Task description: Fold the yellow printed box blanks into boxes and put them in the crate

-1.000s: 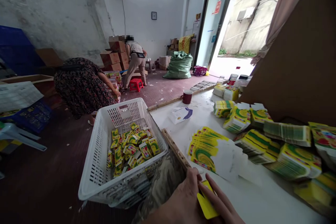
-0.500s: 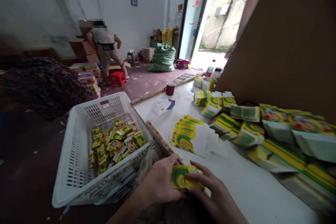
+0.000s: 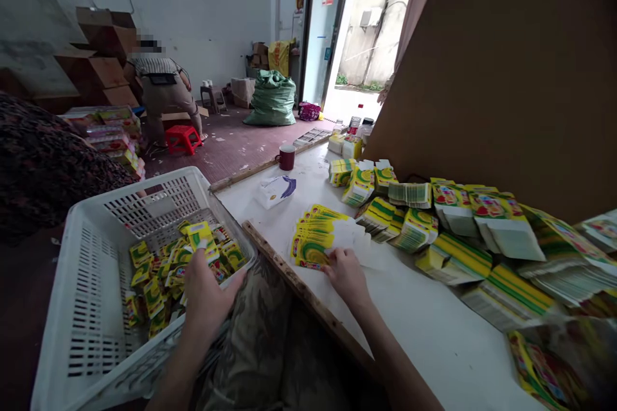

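My left hand point(image 3: 208, 298) reaches over the white plastic basket point(image 3: 80, 295), its thumb spread wide from the fingers. Just beyond its fingertips is a small yellow-and-green box point(image 3: 198, 233), above the pile of similar boxes point(image 3: 166, 270); whether fingers still touch it is hard to tell. My right hand point(image 3: 348, 277) is over the white table, fingers pinched at the near edge of a fanned stack of flat yellow-and-white cartons point(image 3: 313, 237). The fingertips partly cover the carton they grip.
Bundled cartons point(image 3: 450, 257) line the table's right side before a big cardboard sheet point(image 3: 496, 96). A tissue pack point(image 3: 276, 191) and dark red mug point(image 3: 286, 157) stand farther back. A wooden strip point(image 3: 289, 276) edges the table. Across the room a person point(image 3: 164, 83) bends beside a red stool point(image 3: 183, 139).
Both hands were together around one yellow box. They have parted: my left hand moved left over the basket with the box, and my right hand moved forward to the fanned cartons. The view turned right.
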Available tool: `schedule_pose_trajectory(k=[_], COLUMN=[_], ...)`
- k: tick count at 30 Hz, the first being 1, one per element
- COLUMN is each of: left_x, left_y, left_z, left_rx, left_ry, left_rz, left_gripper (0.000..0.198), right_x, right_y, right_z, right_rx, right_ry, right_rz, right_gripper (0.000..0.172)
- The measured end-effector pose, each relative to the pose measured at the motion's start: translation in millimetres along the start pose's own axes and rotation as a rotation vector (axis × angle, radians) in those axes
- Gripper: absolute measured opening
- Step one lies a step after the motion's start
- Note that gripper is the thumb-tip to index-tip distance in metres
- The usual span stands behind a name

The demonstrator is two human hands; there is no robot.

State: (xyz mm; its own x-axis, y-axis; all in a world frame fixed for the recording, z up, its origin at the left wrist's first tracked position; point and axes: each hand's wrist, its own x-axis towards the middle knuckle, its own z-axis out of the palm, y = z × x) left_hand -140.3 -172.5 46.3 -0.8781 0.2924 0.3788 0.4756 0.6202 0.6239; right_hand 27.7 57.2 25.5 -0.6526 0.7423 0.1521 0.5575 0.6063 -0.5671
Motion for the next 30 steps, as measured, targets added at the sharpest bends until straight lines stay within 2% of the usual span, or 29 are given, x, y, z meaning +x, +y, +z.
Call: schedule_pose_trajectory(k=[4, 8, 10, 11, 12, 13, 15, 17, 18, 19, 21, 23, 25, 28, 30], left_x=[-28, -58, -66, -69, -71, -72, -73, -72, -71, -69, -66, -65, -65, -66, -66], left_y=[9, 38, 53, 59, 64, 69, 78, 86, 90, 93, 99, 101, 100, 98, 97], left_z=[21.3, 31.9, 34.0, 35.5, 37.5, 39.6, 43.0, 43.4, 42.4, 40.7, 36.5, 32.4, 29.1, 26.9, 28.1], left_rx=[-0.304, -0.622, -0.814, -0.944, -1.092, -1.24, -1.428, -1.461, -1.435, -1.399, -1.315, -1.219, -1.153, -1.229, -1.321], left_ry=[-0.244, -0.611, -0.799, -0.836, -0.806, -0.731, -0.616, -0.526, -0.481, -0.43, -0.33, -0.322, -0.384, -0.499, -0.522], left_rz=[-0.014, -0.098, -0.162, -0.2, -0.244, -0.249, -0.242, -0.278, -0.305, -0.336, -0.396, -0.446, -0.432, -0.329, -0.317], left_gripper=[0.063, 0.055, 0.069, 0.084, 0.097, 0.102, 0.088, 0.075, 0.07, 0.066, 0.059, 0.058, 0.063, 0.065, 0.062], right_x=[-1, -11, -17, -21, -27, -34, -51, -70, -78, -85, -93, -93, -89, -80, -77], right_y=[-3, -5, -8, -10, -14, -19, -31, -45, -52, -59, -68, -72, -70, -57, -46], right_z=[17, 8, -2, -7, -11, -14, -17, -16, -15, -13, -9, -7, -8, -15, -20], right_rx=[-0.074, -0.018, 0.047, 0.09, 0.19, 0.29, 0.468, 0.686, 0.802, 0.902, 1.04, 1.102, 1.121, 1.062, 0.981], right_ry=[0.032, 0.014, 0.016, 0.04, 0.075, 0.058, -0.14, -0.335, -0.389, -0.422, -0.408, -0.358, -0.314, -0.297, -0.287], right_rz=[-0.003, -0.048, -0.055, -0.041, -0.017, -0.029, -0.104, -0.124, -0.095, -0.068, -0.029, -0.025, -0.007, 0.0, -0.026], right_gripper=[0.014, 0.007, 0.012, 0.017, 0.025, 0.029, 0.033, 0.035, 0.034, 0.033, 0.032, 0.039, 0.04, 0.032, 0.031])
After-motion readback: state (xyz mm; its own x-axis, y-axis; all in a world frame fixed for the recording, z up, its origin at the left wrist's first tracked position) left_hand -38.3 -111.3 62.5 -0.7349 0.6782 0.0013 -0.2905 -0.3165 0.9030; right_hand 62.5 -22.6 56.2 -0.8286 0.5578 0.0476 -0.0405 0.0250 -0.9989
